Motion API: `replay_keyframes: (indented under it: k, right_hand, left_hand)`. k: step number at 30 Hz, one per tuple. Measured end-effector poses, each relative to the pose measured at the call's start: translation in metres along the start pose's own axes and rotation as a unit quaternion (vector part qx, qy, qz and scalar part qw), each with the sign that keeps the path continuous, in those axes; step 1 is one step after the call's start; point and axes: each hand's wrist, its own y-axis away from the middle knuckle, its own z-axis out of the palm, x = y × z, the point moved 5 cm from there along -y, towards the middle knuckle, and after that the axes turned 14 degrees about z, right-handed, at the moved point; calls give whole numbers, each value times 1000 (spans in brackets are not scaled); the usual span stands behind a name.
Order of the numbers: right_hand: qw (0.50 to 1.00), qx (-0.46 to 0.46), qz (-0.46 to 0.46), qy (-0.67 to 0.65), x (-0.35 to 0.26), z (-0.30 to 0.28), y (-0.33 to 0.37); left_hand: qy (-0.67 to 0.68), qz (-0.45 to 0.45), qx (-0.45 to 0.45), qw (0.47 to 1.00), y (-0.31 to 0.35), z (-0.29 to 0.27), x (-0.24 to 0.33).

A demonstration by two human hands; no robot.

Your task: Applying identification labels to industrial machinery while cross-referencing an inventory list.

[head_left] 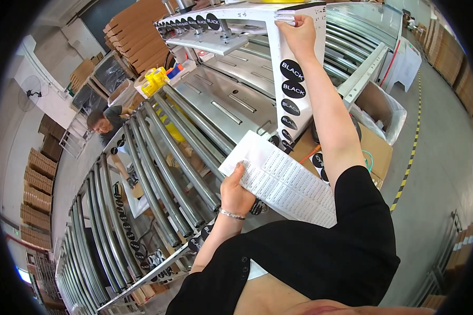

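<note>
The left hand (236, 197) is clamping a white rectangular paper sheet (289, 181), its length slanting rightward from those fingers; the right hand (298, 39) is pinching a small white label (285, 17)

- A black top (310, 262) showed toward 5 o'clock.
- Its right sleeve (365, 197) was short and black, near 4 o'clock.
- Small dark buttons (244, 264) and a white patch (256, 270) sat at 6 o'clock.
- A silvery bracelet (232, 214) circled the left wrist (227, 222).
</note>
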Motion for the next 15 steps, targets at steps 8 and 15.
replay_keyframes:
  k: [8,15]
  right_hand:
    - [987,99,-50,112,12,0,-10]
    - [951,-302,64,-12,-7,-29,92]
  left_hand:
    - [0,-11,-14,1000,-3,2,-3]
    - [25,17,-35,999,-6,3,16]
